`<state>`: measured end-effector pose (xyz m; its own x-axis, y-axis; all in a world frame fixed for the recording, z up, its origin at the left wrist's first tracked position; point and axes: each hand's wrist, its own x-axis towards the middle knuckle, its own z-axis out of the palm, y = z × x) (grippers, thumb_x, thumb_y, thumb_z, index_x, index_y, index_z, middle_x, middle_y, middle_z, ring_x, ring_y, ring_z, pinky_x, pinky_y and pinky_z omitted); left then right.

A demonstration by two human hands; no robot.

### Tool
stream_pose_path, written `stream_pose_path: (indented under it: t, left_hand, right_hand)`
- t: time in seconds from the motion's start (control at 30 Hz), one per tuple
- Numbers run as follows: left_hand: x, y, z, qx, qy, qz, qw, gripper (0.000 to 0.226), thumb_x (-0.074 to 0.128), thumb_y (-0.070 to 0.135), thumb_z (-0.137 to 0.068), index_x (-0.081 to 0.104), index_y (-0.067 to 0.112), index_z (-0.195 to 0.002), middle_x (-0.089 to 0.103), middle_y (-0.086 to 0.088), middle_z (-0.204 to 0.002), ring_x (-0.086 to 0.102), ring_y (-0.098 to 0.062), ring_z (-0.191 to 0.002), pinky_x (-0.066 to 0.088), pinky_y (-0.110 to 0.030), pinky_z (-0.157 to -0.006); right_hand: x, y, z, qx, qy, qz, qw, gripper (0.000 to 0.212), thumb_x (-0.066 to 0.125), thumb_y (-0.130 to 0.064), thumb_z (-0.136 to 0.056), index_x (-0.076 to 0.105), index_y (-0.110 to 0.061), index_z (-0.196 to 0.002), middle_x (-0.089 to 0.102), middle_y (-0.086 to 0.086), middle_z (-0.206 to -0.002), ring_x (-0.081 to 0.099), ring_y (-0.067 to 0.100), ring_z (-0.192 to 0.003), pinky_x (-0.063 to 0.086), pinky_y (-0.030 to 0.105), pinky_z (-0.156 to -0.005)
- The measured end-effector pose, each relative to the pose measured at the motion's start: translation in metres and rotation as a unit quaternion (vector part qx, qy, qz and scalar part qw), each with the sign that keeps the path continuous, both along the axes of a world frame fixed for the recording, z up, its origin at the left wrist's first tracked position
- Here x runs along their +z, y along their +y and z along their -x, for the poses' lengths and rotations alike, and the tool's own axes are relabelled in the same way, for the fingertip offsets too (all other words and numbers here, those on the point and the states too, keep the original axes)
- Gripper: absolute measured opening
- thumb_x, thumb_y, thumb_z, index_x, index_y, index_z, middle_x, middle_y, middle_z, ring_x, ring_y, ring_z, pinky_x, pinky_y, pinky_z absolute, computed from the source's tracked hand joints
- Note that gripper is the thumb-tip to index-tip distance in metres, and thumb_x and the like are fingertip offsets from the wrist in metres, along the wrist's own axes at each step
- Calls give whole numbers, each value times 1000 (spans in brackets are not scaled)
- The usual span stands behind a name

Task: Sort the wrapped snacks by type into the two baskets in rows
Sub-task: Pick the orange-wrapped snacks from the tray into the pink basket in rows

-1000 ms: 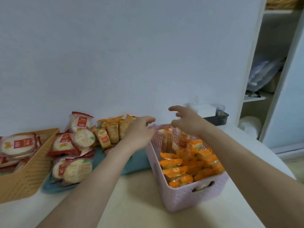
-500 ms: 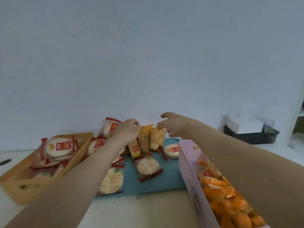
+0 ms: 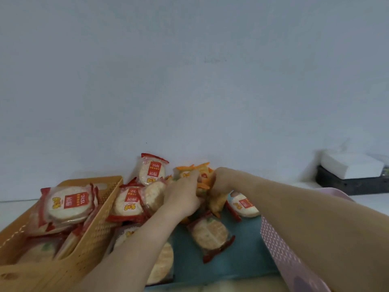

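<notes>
My left hand (image 3: pixel 184 194) and my right hand (image 3: pixel 221 182) both close around a cluster of orange-wrapped snacks (image 3: pixel 200 175) that lean against the wall at the back of a teal tray (image 3: pixel 242 256). Red-wrapped round rice crackers (image 3: pixel 209 233) lie loose on the tray, and one (image 3: pixel 152 170) stands against the wall. The yellow basket (image 3: pixel 101 224) at the left holds several red-wrapped crackers (image 3: pixel 67 204). Only a corner of the pink basket (image 3: pixel 282 256) shows at the lower right, under my right forearm.
A dark tray (image 3: pixel 349 184) with a white block (image 3: pixel 351 166) on it sits at the far right by the wall. The plain wall stands right behind the snacks. A cream table surface (image 3: pixel 231 287) shows in front of the teal tray.
My view has swung left and nearer, so the pink basket is almost out of frame. Both hands dropped from above the orange snacks onto them and closed around the cluster.
</notes>
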<state>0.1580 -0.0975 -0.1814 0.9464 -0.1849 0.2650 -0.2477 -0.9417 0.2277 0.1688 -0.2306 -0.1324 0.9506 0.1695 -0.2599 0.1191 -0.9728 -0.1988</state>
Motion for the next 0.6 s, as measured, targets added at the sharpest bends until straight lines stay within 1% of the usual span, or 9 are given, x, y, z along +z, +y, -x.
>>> stream_pose_path:
  t: [0.1, 0.17, 0.2, 0.27, 0.33, 0.4, 0.47, 0.53, 0.6]
  left_hand:
    - [-1, 10, 6, -15, 5, 47, 999, 64, 53, 8, -82, 36, 34, -138, 61, -3, -95, 58, -30, -100, 48, -38, -70]
    - [4, 15, 17, -16, -28, 101, 994, 66, 53, 10, -88, 31, 32, -145, 63, -7, -110, 58, -29, -106, 48, -37, -80]
    - [10, 16, 23, -14, -56, 148, 987, 59, 56, 14, -91, 35, 30, -144, 63, -4, -108, 60, -26, -103, 46, -34, -80]
    - [26, 16, 36, -10, -91, 261, 961, 44, 62, 26, -91, 46, 28, -132, 61, 7, -95, 61, -18, -92, 42, -29, -74]
    - [43, 11, 51, -28, -94, 371, 923, 29, 67, 35, -88, 55, 34, -114, 59, 16, -89, 62, -10, -85, 50, -28, -75]
    - [55, -1, 68, -63, -79, 446, 890, 17, 69, 37, -86, 57, 43, -97, 62, 17, -88, 67, -12, -85, 58, -41, -77]
    - [63, -20, 84, -103, -58, 464, 878, 18, 69, 33, -87, 59, 45, -96, 65, 16, -91, 70, -15, -83, 60, -45, -77]
    - [69, -41, 98, -142, -61, 433, 888, 23, 67, 29, -84, 61, 42, -102, 65, 18, -95, 69, -9, -84, 59, -35, -81]
    - [73, -65, 113, -179, -74, 381, 904, 27, 64, 21, -84, 60, 41, -103, 63, 24, -96, 60, 11, -87, 46, -6, -81]
  right_hand:
    - [3, 5, 8, 29, -10, 14, 999, 33, 62, -25, -90, 66, -4, -114, 62, 7, -84, 58, 20, -67, 48, 22, -52]
    - [11, 4, 13, 14, -32, -31, 999, 34, 70, -25, -83, 68, -4, -109, 65, 6, -80, 60, 17, -64, 52, 24, -53]
    - [17, 0, 17, -7, -40, -82, 996, 35, 71, -25, -81, 68, -3, -108, 70, 9, -86, 64, 19, -66, 55, 28, -56]
    - [34, -11, 28, -33, -67, -191, 979, 32, 68, -24, -84, 64, -3, -106, 72, 15, -89, 66, 19, -59, 52, 28, -49]
    - [54, -26, 44, -48, -113, -249, 961, 23, 61, -22, -89, 60, -6, -105, 69, 13, -83, 62, 15, -50, 39, 22, -40]
    - [68, -47, 64, -66, -160, -262, 949, 17, 58, -18, -88, 58, -9, -102, 65, 7, -79, 59, 14, -50, 36, 20, -39]
    - [77, -72, 86, -75, -216, -242, 943, 14, 59, -17, -85, 58, -12, -98, 60, 2, -81, 58, 15, -57, 39, 22, -45]
    - [77, -98, 103, -98, -290, -172, 936, 12, 61, -22, -82, 58, -18, -94, 57, -1, -85, 57, 19, -73, 42, 25, -58]
    - [69, -124, 117, -148, -343, -129, 919, 11, 59, -25, -81, 58, -21, -91, 60, -1, -89, 56, 22, -83, 44, 30, -68]
